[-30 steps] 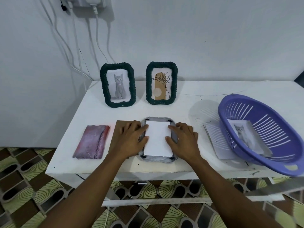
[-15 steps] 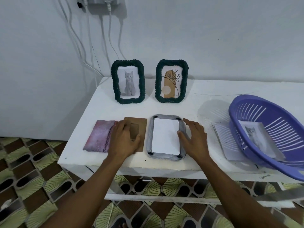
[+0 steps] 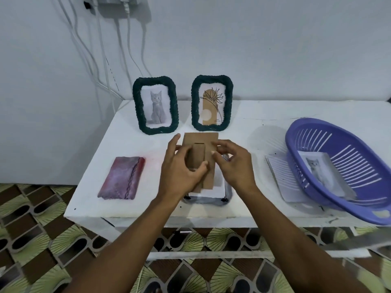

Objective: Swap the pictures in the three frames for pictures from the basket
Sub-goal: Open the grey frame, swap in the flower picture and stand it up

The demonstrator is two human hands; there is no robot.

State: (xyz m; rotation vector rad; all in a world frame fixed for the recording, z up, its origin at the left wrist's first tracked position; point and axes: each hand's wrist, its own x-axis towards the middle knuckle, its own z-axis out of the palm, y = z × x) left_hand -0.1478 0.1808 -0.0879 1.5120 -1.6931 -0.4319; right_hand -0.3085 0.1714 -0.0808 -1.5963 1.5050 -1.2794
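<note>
Since half a second ago I have lifted the brown backing board (image 3: 201,157) off the counter (image 3: 148,144) and brought it over the open frame (image 3: 208,197), which lies face down near the front edge with a white picture back (image 3: 218,190) showing in it.

Largest first: the purple basket (image 3: 317,142) sits at my right, one cat picture (image 3: 321,176) left in it, with a loose sheet (image 3: 281,178) tucked under its near side. Two green frames (image 3: 155,105) stand at the back, one with a cat, one with a plant drawing. A pink picture (image 3: 122,178) lies at my left.

My left hand (image 3: 179,172) has its grip closed on the board, thumb across the folded stand. My right hand (image 3: 232,163) pinches the board's right edge with a narrow grip.

To seat it well, I think I should square the board to the frame opening, lower it flat so the picture beneath does not shift, then press the corner tabs down.
</note>
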